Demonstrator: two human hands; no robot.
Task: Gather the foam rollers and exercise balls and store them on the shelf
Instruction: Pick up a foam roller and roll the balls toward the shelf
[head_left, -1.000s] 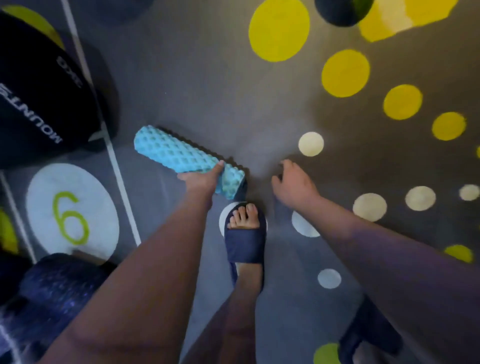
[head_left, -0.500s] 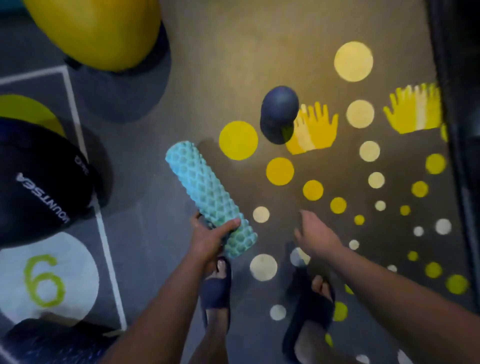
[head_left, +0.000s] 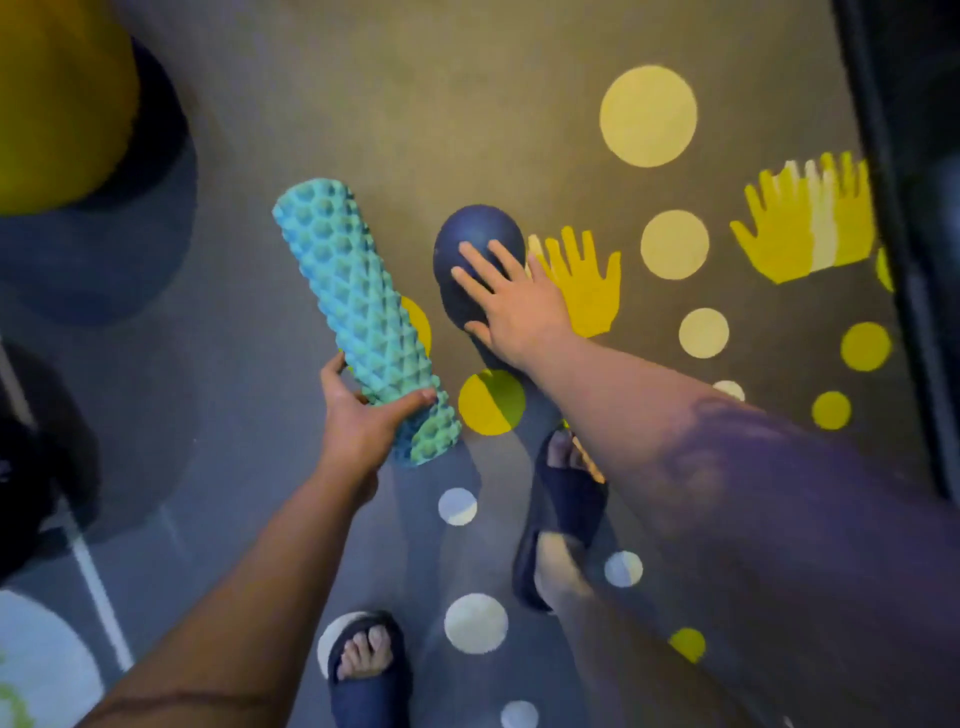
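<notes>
My left hand (head_left: 358, 421) grips the near end of a teal knobbed foam roller (head_left: 353, 306), held off the floor and pointing away from me. A small dark blue exercise ball (head_left: 470, 236) rests on the grey floor just right of the roller. My right hand (head_left: 511, 301) lies spread over the ball's near right side, fingers and thumb touching it. A big yellow exercise ball (head_left: 57, 104) sits at the top left edge. Part of a large black ball (head_left: 31, 457) shows at the left edge.
The floor (head_left: 260, 493) carries yellow and white dots, yellow hand prints (head_left: 587, 291) and a white line (head_left: 98, 597). My feet in dark blue slides (head_left: 561, 519) stand below the hands. A dark upright structure (head_left: 904, 234) runs along the right edge.
The roller came off the floor in my left hand. I stepped toward the small blue ball, and my right hand reached forward and landed on it.
</notes>
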